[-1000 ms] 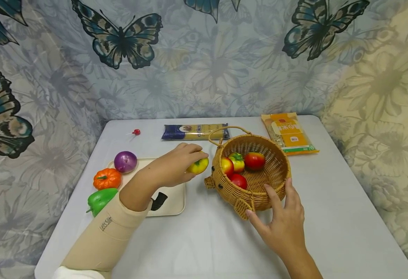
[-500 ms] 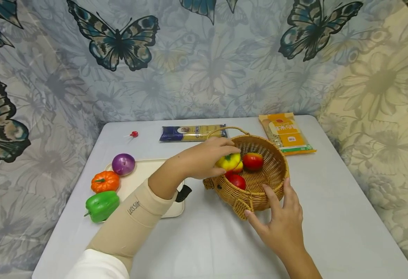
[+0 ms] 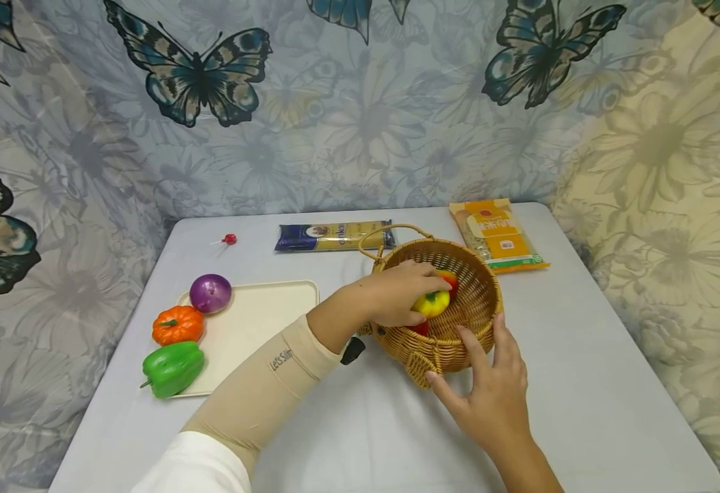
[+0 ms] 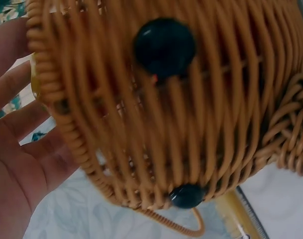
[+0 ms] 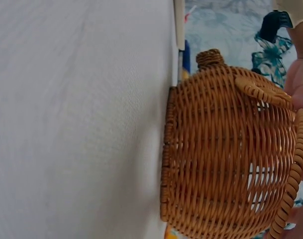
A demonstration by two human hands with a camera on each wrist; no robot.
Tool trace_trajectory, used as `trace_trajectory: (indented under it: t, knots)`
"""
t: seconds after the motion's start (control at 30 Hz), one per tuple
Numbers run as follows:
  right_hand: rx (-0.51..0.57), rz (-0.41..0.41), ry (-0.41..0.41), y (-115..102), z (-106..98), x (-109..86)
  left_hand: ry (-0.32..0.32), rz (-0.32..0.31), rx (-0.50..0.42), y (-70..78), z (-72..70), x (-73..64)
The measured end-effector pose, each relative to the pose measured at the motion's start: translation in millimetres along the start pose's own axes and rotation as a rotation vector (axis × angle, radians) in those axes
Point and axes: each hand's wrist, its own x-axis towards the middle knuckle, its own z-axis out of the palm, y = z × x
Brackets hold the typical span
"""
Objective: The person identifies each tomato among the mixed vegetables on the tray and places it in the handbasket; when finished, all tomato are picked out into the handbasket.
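My left hand (image 3: 400,291) reaches over the rim of a round wicker basket (image 3: 467,311) and holds a yellow fruit with a green top (image 3: 432,305) inside it. Past the wicker in the left wrist view, the fingers show at the rim beside a sliver of yellow. Several red and yellow fruits sit in the basket, partly hidden by that hand; a red one (image 3: 450,279) shows behind the fingers. My right hand (image 3: 495,394) touches the near right of the basket with spread, fairly straight fingers at the rim and the thumb by its woven ear (image 3: 420,370).
On the left, a purple round vegetable (image 3: 211,294), an orange pumpkin (image 3: 178,325) and a green bell pepper (image 3: 173,369) line the edge of a cream tray (image 3: 274,291). Behind stand a noodle pack (image 3: 335,236), a grain bag (image 3: 495,235) and a small red item (image 3: 229,239).
My left hand has carried the yellow fruit rightward from beside the basket, over its rim and inside. The right hand has stayed at the basket; the view has shifted slightly.
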Motion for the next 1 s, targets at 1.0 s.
trace_trajectory:
  t: [1.0]
  knots:
    - [-0.052,0.027,-0.083,4.8,-5.9,10.1,0.153,-0.182,-0.019,-23.6,8.0,-51.8]
